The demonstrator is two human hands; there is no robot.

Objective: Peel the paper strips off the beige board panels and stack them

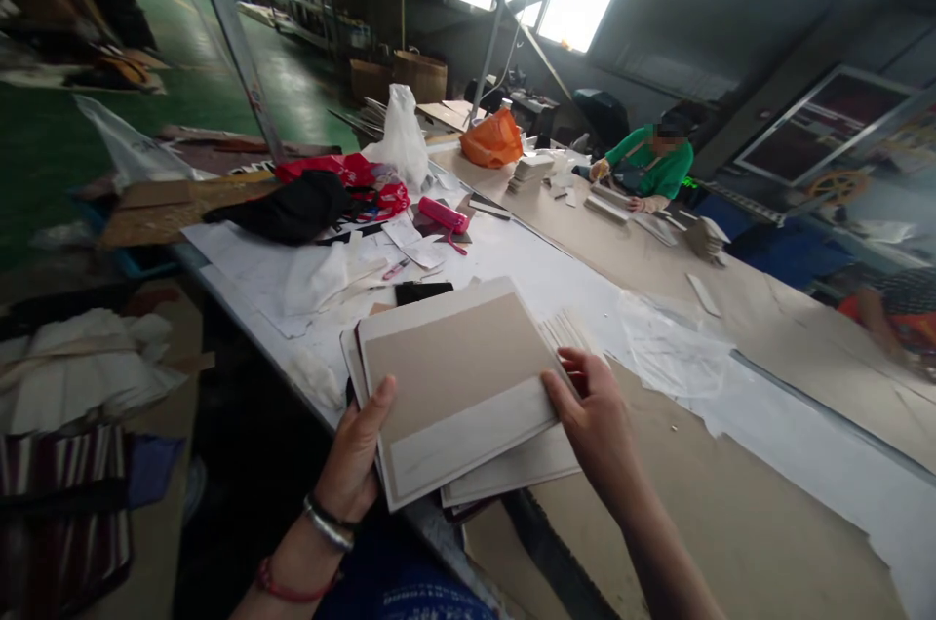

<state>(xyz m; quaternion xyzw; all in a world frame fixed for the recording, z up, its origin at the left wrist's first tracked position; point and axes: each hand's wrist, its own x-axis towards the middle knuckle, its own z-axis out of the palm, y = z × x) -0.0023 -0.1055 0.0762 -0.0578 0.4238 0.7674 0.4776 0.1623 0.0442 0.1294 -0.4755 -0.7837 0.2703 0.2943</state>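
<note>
Between my two hands is a flat rectangular board panel (453, 367), grey-beige in the middle with white borders. It is held tilted above the near table edge. My left hand (358, 454) grips its left side, thumb on top and fingers hidden beneath. My right hand (591, 406) pinches the right edge between thumb and fingers. More panels with a dark edge (357, 347) show just behind it at the left. Below it lie further white-bordered panels (512, 469), partly covered. A stack of pale strips (566, 332) is beyond my right fingers.
A pink cylindrical case (443, 214), a black cloth (282, 206), a white plastic bag (402, 137) and an orange bag (491, 140) lie farther back. Clear plastic sheeting (669, 347) is at the right. Across the table a person in green (650, 162) handles board pieces.
</note>
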